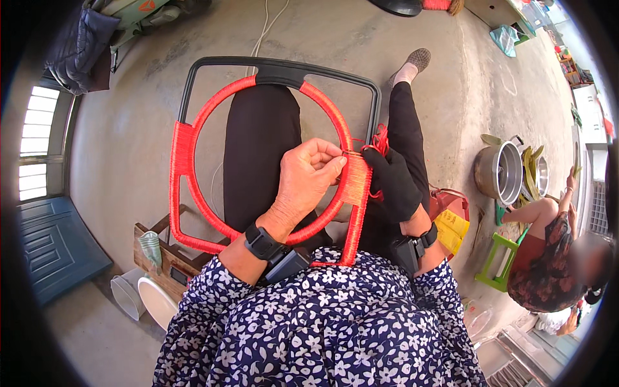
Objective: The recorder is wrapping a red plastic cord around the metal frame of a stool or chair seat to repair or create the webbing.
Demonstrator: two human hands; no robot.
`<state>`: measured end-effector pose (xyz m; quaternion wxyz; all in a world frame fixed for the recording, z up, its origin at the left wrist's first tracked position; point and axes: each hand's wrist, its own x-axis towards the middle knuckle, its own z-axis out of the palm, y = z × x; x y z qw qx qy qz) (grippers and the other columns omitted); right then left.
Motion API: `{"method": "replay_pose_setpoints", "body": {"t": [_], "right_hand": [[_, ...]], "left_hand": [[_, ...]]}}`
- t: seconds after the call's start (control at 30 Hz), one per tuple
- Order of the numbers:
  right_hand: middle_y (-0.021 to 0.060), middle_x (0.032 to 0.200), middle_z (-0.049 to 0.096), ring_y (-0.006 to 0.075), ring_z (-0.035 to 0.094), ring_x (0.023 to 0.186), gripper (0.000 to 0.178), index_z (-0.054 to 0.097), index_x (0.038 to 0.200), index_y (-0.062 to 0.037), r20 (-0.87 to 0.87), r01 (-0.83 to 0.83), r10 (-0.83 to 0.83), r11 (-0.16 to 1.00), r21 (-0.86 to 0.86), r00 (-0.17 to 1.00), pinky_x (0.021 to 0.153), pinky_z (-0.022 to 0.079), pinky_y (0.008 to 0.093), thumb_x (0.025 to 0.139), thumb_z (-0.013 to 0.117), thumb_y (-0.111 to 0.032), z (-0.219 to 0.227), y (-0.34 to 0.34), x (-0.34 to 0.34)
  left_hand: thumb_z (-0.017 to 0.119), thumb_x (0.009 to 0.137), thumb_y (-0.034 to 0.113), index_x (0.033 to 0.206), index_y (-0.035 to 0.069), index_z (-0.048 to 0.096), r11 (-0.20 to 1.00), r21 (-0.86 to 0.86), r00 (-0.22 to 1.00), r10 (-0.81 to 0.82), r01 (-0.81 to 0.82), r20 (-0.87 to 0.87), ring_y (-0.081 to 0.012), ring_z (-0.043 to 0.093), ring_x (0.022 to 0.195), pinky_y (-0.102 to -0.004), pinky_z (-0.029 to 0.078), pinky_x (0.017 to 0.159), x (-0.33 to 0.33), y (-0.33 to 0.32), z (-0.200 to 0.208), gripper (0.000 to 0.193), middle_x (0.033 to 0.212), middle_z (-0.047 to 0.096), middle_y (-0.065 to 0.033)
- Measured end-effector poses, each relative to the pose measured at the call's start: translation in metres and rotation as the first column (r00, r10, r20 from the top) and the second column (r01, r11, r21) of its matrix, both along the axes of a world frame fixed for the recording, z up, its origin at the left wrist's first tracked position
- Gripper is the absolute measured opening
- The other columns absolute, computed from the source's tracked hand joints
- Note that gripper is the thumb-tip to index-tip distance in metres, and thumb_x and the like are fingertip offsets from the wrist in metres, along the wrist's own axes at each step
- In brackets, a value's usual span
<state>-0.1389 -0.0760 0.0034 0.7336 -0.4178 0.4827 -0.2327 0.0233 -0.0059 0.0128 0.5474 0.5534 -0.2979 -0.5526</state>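
A square frame with a ring inside it (178,148) rests across my lap, wound with red cord on the ring, left side and lower parts. Its far edge (219,61) shows bare black. My left hand (305,173), ungloved, pinches the red cord at the top of the wound band where ring and right side meet. My right hand (394,182), in a black glove, is closed beside that band on the outer side. From it a loose bundle of red cord (380,139) sticks up. Some of the right fingers are hidden behind the frame.
On the right, another person (548,258) sits near a green stool (496,263) and a large metal pot (498,171). A red and yellow bag (449,219) lies by my right arm. To the left stand a wooden stool (169,261) and a white bucket (129,293).
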Motion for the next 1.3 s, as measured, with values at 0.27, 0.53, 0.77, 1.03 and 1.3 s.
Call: {"method": "replay_pose_setpoints", "body": {"t": [0.27,0.53,0.77,1.03,1.3], "right_hand": [[-0.0014,0.072,0.059,0.0049,0.050,0.057,0.029,0.062,0.104,-0.0019,-0.096,-0.065,0.058,0.995,-0.071,0.994,0.051,0.038,0.0217,0.092,0.060,-0.028,-0.002,-0.002,-0.002],[0.0000,0.076,0.060,0.0058,0.051,0.058,0.029,0.062,0.106,-0.0014,0.001,-0.047,0.047,0.998,-0.040,0.999,0.053,0.039,0.0217,0.092,0.059,-0.027,-0.004,-0.003,0.002],[-0.0001,0.076,0.061,0.0056,0.052,0.059,0.029,0.062,0.107,-0.0021,-0.003,-0.027,0.027,1.000,-0.013,1.000,0.053,0.039,0.0217,0.092,0.059,-0.027,-0.003,-0.002,0.001],[-0.0008,0.076,0.061,0.0049,0.052,0.059,0.026,0.062,0.103,-0.0034,-0.009,-0.055,0.055,0.998,-0.011,0.998,0.052,0.039,0.0214,0.092,0.060,-0.027,0.000,-0.003,0.001],[-0.0017,0.074,0.060,0.0043,0.050,0.058,0.026,0.062,0.104,-0.0031,-0.014,-0.039,0.039,0.999,-0.001,0.999,0.052,0.038,0.0212,0.093,0.059,-0.027,0.002,-0.004,0.002]], "left_hand": [[0.064,0.087,0.001,0.091,-0.001,0.061,0.998,-0.022,0.994,-0.059,0.061,0.091,-0.0056,0.060,0.072,-0.0194,0.050,0.063,-0.002,0.001,-0.006,0.006,0.084,0.066,-0.0037],[0.067,0.086,0.001,0.095,-0.003,0.057,0.998,0.005,0.998,0.056,-0.056,0.022,-0.0080,0.063,0.076,-0.0216,0.053,0.065,-0.006,0.002,-0.007,0.014,0.088,0.067,-0.0077],[0.066,0.086,0.002,0.098,-0.002,0.057,0.998,0.031,0.998,0.056,-0.056,0.001,-0.0085,0.063,0.075,-0.0215,0.054,0.062,-0.005,0.001,-0.002,0.015,0.088,0.068,-0.0084],[0.065,0.087,0.002,0.096,-0.002,0.058,0.998,0.001,0.998,0.070,-0.070,0.001,-0.0079,0.063,0.075,-0.0216,0.054,0.062,-0.004,0.001,-0.004,0.013,0.087,0.068,-0.0075],[0.064,0.087,0.001,0.091,0.001,0.053,0.999,0.010,0.995,-0.035,0.034,0.096,-0.0086,0.064,0.074,-0.0216,0.054,0.062,0.000,-0.002,-0.012,0.012,0.087,0.066,-0.0065]]}}
